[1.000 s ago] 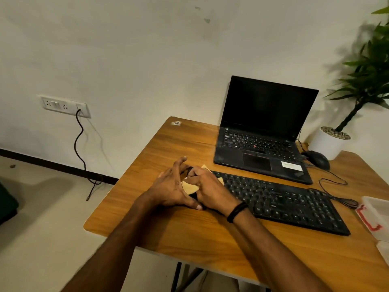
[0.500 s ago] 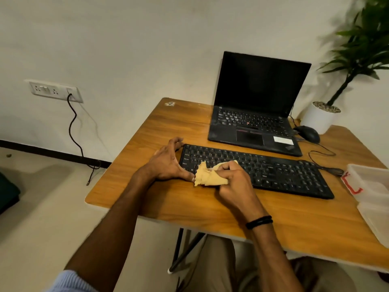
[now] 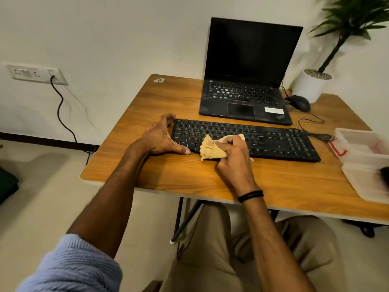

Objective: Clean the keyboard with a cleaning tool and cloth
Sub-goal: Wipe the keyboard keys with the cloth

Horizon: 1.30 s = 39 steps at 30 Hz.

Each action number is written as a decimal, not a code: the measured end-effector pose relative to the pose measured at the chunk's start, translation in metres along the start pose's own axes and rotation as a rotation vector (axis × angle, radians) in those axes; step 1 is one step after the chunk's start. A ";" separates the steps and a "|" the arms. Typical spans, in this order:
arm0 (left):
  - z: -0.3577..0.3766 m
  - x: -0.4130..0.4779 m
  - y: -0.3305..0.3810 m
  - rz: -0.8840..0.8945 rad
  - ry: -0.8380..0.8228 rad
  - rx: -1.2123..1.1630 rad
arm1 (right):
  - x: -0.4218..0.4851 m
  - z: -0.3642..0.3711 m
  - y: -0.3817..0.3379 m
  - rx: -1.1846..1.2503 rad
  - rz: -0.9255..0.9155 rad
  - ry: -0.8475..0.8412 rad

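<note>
The black keyboard [image 3: 273, 142] lies across the middle of the frame on a wooden table [image 3: 273, 182], its long side running left to right and slightly down toward the right. A crumpled tan cloth [image 3: 210, 150] sits on the keyboard's lower left part and spills over its near edge onto the wood. The right hand [image 3: 233, 161] grips the cloth, with fingers curled round the bunched fabric and knuckles up, and it presses the cloth against the keys near the front row. A black wristband [image 3: 250, 196] circles that wrist. The left hand [image 3: 160, 140] holds the keyboard's left end: its fingers curve round the far left corner, and its thumb lies stretched along the near edge, the tip touching the keyboard just beside the cloth. A blue ribbed sleeve [image 3: 69, 266] covers the left arm at the lower left of the frame. Just above the keyboard an open black laptop [image 3: 248, 81] stands with a dark screen. To its right lies a black mouse [image 3: 299, 103], and its thin cord runs down toward the keyboard's right end. A white plant pot [image 3: 311, 85] with a green leafy plant stands at the upper right. Clear plastic containers [image 3: 362, 150] sit at the right edge of the table. On the wall at the upper left is a white socket strip [image 3: 35, 73], from which a black cable [image 3: 61, 114] hangs down to the floor.
</note>
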State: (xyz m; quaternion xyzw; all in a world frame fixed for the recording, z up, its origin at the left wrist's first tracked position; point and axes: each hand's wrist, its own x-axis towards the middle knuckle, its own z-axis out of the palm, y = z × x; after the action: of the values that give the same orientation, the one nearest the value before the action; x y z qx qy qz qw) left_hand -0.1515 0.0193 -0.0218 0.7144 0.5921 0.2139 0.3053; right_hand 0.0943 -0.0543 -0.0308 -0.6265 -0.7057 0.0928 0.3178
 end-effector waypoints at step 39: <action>0.013 0.011 -0.007 0.055 0.016 0.120 | 0.071 -0.023 -0.024 0.799 0.572 0.522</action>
State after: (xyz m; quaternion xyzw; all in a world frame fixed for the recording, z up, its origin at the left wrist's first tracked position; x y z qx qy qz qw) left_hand -0.1453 0.0280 -0.0366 0.7457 0.5865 0.1920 0.2512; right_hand 0.0868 0.0017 0.0236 -0.6263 -0.3152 0.2775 0.6568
